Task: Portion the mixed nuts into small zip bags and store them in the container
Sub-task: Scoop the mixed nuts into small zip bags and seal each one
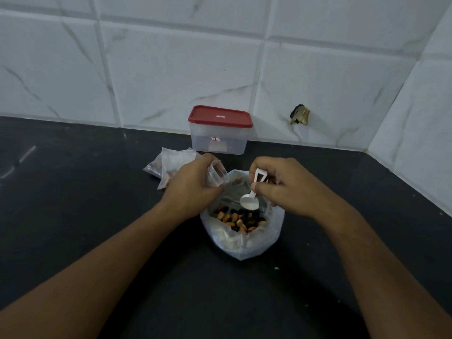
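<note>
While the big nut bag (244, 243) stands open on the dark table (97, 192), both hands work at its mouth. Mixed nuts (237, 220) lie in its lower part.

Left hand (193, 187): at the far-left rim of the big nut bag, grip curled round a small zip bag (217, 176), whose clear mouth is held open towards the right.

Right hand (286, 187): at the far-right rim, grip pinching the handle of a white scoop (249, 203). The scoop's bowl hangs inside the bag mouth, just above the nuts; I cannot tell whether it touches them.

Container (219, 143): behind the big nut bag, against the tiled wall (171, 69), red lid (220, 116) on.

Filled small bags (168, 162): behind and left of the big nut bag, lying on the table, partly hidden by the left hand.
</note>
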Motion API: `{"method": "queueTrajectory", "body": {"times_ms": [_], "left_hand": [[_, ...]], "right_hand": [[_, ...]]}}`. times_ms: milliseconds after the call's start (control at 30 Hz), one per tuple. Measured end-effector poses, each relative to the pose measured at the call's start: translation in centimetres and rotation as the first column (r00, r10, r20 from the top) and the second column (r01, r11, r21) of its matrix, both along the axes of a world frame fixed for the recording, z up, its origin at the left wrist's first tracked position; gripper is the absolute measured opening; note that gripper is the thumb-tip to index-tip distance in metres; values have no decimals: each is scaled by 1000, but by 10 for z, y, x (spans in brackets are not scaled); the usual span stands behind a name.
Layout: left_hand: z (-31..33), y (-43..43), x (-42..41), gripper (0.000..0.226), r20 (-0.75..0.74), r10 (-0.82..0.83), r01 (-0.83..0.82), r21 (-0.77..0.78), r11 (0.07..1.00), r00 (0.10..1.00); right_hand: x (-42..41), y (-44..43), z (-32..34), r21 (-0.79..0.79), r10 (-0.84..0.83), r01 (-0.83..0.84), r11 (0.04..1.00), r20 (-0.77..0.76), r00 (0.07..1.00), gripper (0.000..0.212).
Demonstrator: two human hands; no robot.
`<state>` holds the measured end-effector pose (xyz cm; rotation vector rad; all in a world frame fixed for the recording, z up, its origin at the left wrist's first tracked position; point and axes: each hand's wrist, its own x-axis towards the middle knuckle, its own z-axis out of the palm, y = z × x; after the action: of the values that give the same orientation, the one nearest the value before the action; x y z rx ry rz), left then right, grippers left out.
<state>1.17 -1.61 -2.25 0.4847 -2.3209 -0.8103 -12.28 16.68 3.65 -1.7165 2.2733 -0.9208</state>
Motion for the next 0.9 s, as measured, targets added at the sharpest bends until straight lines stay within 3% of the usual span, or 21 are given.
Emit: {"method": "queueTrajectory", "body": {"times_ms": [267,433,600,800,900], "left_hand": [[-2,4,0,29,-9,-10,10,-13,1000,1000],[-3,8,-1,25,-33,10,-11,-27,1000,999],[-3,12,0,24,-63,24,-25,-14,1000,998],[-4,14,0,20,-104,36,-36,1,999,994],[-4,15,-1,20,-118,37,-36,3,999,992]], "right_hand": [[3,-1,1,3,-72,73,997,-84,994,16],[4,-3,1,-66,-118,120,991,24,993,13],[5,-5,-1,-25,-165,165,986,-10,986,10],[9,-8,-4,-41,-184,191,981,131,974,13],[7,-9,-6,-19,-190,191,981,55,980,11]]}}
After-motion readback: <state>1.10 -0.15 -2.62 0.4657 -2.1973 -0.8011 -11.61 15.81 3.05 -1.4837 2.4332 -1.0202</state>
